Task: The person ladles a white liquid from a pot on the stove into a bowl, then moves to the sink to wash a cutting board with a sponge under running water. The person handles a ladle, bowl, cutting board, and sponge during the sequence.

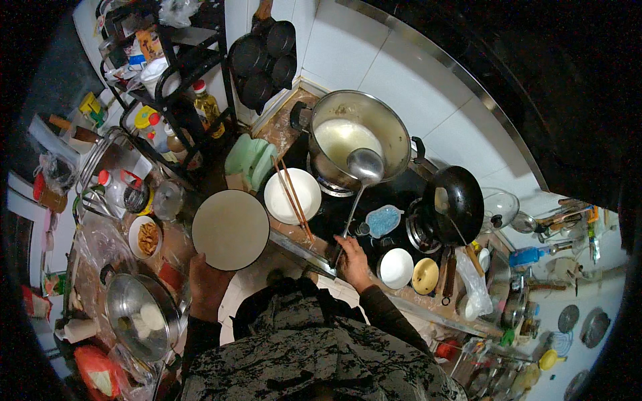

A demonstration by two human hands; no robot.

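My left hand grips the edge of a round cream-coloured vessel or lid with a thin dark rim. Its depth is hard to judge from above. In my right hand is the long handle of a metal ladle. The ladle's head hangs over the near side of a large steel pot, which stands on the stove and holds pale, cloudy liquid. Between the two hands, a white bowl has a pair of wooden chopsticks laid across it.
A black wok sits on the right burner. Near it are a blue mesh-like item, a white bowl and a yellow bowl. At left are a steel pan with pale dough-like pieces and a black rack.
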